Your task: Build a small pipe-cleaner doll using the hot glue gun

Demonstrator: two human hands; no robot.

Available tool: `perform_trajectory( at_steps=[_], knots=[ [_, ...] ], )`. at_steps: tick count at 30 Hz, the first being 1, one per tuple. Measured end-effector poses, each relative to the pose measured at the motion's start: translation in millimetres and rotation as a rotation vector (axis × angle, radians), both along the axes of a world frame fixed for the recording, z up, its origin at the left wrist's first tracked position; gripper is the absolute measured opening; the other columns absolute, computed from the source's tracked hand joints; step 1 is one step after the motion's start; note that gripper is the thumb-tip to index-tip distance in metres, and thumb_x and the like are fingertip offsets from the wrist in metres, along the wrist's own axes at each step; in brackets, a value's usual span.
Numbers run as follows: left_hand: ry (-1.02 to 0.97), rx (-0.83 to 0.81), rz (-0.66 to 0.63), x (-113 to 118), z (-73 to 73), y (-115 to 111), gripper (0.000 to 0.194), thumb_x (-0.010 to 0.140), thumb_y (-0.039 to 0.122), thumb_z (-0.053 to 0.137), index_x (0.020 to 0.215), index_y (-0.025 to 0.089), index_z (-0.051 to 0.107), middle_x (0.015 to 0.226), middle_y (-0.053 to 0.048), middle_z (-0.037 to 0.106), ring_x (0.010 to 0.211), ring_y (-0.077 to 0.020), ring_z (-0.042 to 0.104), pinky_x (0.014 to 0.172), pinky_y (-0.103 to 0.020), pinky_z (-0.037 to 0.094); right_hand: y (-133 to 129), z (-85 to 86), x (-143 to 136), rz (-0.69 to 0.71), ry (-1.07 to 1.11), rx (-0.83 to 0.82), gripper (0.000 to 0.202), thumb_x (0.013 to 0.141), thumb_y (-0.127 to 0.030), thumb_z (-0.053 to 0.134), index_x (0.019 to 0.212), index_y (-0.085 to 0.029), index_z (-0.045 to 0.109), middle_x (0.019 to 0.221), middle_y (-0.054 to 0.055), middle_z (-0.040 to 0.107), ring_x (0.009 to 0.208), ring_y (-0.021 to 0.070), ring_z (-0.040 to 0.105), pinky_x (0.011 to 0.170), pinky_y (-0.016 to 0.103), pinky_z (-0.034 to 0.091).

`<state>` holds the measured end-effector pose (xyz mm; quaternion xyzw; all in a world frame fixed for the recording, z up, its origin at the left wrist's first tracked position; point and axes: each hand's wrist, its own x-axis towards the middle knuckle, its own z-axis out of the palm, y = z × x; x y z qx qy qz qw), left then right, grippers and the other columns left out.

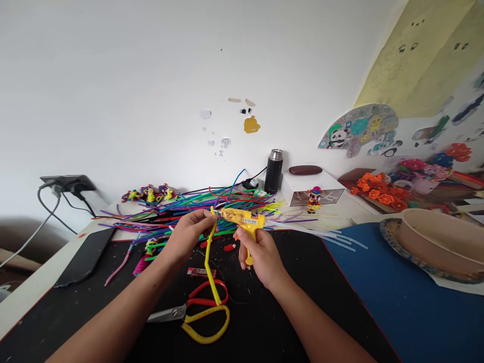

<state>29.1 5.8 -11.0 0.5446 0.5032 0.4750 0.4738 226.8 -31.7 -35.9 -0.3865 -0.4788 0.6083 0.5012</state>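
My right hand [260, 252] is wrapped round the handle of a yellow hot glue gun [242, 218], its nozzle pointing left. In a pinch, my left hand [194, 229] holds a yellow pipe cleaner [207, 252] near its upper end, right at the nozzle tip. The pipe cleaner hangs down with a bend, its lower end over the scissors. Those scissors [206, 337], with one red and one yellow handle loop, lie on the black mat below. A pink lighter [201, 272] and small red pieces [229, 247] lie nearby. Whether the nozzle touches the pipe cleaner I cannot tell.
Behind my hands spreads a pile of coloured pipe cleaners [181, 207]. A black flask [274, 174] and a white box [312, 189] stand by the wall, a small figure [314, 199] before it. A phone-like black slab [85, 257] lies left; a large bowl [438, 242] sits right.
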Motion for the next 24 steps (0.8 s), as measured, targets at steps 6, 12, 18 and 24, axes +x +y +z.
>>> perform_trajectory(
  at_steps=[6, 12, 18, 24],
  knots=[
    [0.019, -0.007, -0.014, 1, 3.8, -3, 0.039, 0.077, 0.055, 0.082, 0.069, 0.02, 0.067, 0.061, 0.001, 0.061, 0.056, -0.0142, 0.048, 0.057, -0.028, 0.035, -1, -5.6, 0, -0.123, -0.197, 0.09, 0.054, 0.089, -0.071, 0.064, 0.075, -0.019, 0.061, 0.045, -0.004, 0.053, 0.037, 0.0108, 0.047, 0.04, 0.023, 0.036],
    [0.061, -0.005, -0.036, 3, 4.7, -6, 0.04, 0.078, 0.056, 0.08, 0.068, 0.02, 0.067, 0.061, 0.001, 0.061, 0.055, -0.0142, 0.047, 0.056, -0.028, 0.033, -1, -7.8, 0, -0.192, -0.273, 0.11, 0.055, 0.09, -0.072, 0.062, 0.072, -0.02, 0.059, 0.046, -0.003, 0.053, 0.037, 0.0111, 0.049, 0.04, 0.022, 0.037],
    [0.054, -0.03, -0.057, 3, 3.9, -6, 0.039, 0.08, 0.055, 0.079, 0.071, 0.019, 0.066, 0.062, 0.001, 0.063, 0.056, -0.0143, 0.048, 0.058, -0.028, 0.034, -4, 0.6, 0, -0.201, -0.279, 0.083, 0.055, 0.088, -0.072, 0.062, 0.069, -0.021, 0.054, 0.045, -0.004, 0.051, 0.036, 0.0104, 0.047, 0.038, 0.021, 0.034],
    [0.037, -0.043, -0.051, 6, 4.3, -6, 0.039, 0.075, 0.055, 0.082, 0.071, 0.019, 0.067, 0.063, 0.001, 0.063, 0.059, -0.0152, 0.051, 0.061, -0.029, 0.037, -5, -4.0, -1, -0.195, -0.315, 0.116, 0.053, 0.091, -0.069, 0.059, 0.067, -0.022, 0.053, 0.045, -0.004, 0.051, 0.036, 0.0107, 0.046, 0.038, 0.022, 0.033]
  ],
)
